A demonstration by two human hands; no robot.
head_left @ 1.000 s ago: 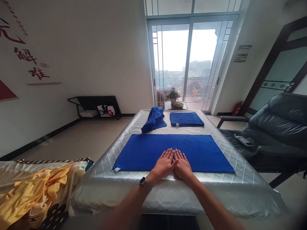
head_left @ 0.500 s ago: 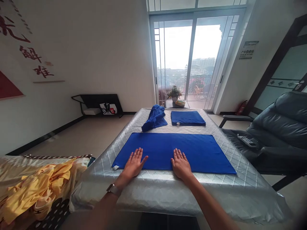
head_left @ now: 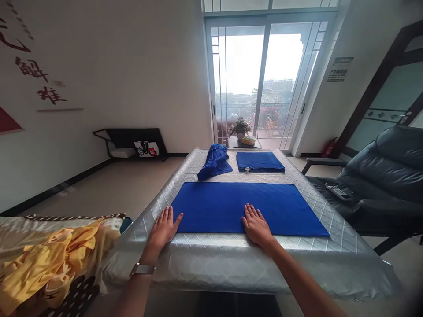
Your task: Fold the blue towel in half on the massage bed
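Blue rectangular fabric cloth, smoothing stage, I judge: left hand and right hand flat, gripping nothing; next move calls for edge-pinching

Red cylinder (extinguisher, perhaps) beyond dark armchair

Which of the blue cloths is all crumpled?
The far cloth, bunched up left of the folded stack; the stack is neat, and the near cloth, under the right hand, lies flat.

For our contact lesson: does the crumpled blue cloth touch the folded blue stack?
Apart: the head view shows silver table cover between the crumpled cloth and folded stack.
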